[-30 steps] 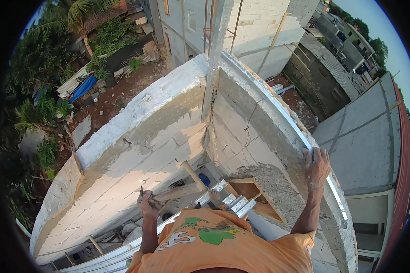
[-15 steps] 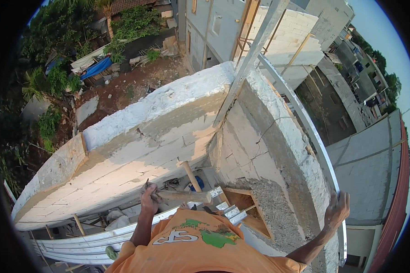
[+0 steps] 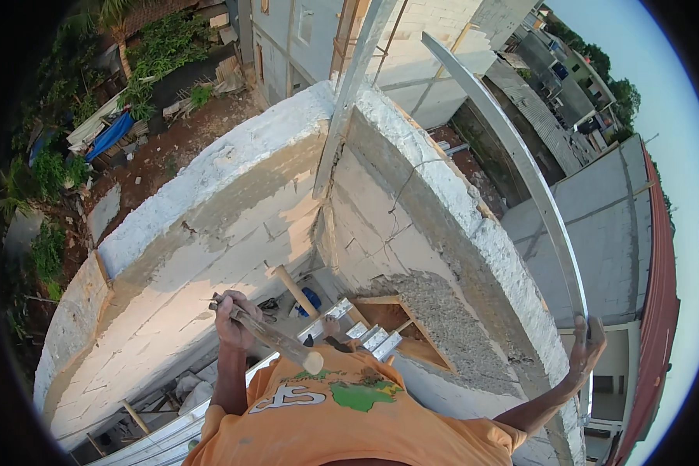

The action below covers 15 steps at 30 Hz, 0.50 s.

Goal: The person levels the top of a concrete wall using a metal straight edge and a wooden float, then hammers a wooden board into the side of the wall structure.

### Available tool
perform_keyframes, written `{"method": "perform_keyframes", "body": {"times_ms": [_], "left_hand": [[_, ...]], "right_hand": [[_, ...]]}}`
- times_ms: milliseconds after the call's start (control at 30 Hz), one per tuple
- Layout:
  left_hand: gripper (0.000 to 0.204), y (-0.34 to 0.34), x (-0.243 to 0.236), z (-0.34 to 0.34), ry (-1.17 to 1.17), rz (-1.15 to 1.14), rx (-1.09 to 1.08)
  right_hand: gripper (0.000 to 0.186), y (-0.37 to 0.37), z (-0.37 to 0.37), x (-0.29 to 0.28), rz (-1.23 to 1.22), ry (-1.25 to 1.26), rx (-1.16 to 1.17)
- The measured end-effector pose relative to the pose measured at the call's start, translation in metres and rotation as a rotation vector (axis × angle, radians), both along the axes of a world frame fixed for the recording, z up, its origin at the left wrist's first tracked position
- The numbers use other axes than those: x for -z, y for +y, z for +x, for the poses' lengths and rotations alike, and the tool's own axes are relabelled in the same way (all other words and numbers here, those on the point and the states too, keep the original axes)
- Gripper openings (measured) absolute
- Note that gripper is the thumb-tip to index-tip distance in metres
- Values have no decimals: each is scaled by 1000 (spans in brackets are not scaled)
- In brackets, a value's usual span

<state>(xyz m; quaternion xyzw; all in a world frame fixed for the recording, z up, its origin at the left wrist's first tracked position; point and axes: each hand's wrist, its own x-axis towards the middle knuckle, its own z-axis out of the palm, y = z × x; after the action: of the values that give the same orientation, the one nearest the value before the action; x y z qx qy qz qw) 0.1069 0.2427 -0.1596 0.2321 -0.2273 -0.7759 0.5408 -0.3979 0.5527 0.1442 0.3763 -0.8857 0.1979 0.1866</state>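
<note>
Compared with one second ago, the right wall (image 3: 499, 245) no longer carries the long metal bar (image 3: 547, 203) on its white, rough top edge. Now the bar stands off outward from this wall, and its far end is free in the air, near the vertical metal post (image 3: 353, 85) at the corner but not touching it. This means, I judge, that the bar depends mainly on the hand for its support, and the top edge beneath is uncovered along most of its length. The left wall (image 3: 225, 159) meets the right one behind the post.

The right hand (image 3: 588, 346) is at the near part of the bar, and its grip seems to be clamped on it; the fingers are partly turned away, so I say it with care. The left hand (image 3: 235, 318) has its grip closed firmly around a wooden handle (image 3: 283, 344), whose thick end has swung lower, in front of the orange shirt (image 3: 435, 435).
</note>
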Motion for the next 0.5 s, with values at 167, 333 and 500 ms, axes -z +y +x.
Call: {"method": "perform_keyframes", "body": {"times_ms": [167, 333, 500], "left_hand": [[34, -12, -16, -21, 70, -62, 93], [33, -23, -44, -35, 80, -127, 106], [23, -45, -60, -49, 94, -223, 176]], "right_hand": [[42, 18, 26, -16, -206, -20, 96], [48, -25, 74, -3, -446, -323, -1], [52, -90, 119, 37, -518, -490, -306]]}}
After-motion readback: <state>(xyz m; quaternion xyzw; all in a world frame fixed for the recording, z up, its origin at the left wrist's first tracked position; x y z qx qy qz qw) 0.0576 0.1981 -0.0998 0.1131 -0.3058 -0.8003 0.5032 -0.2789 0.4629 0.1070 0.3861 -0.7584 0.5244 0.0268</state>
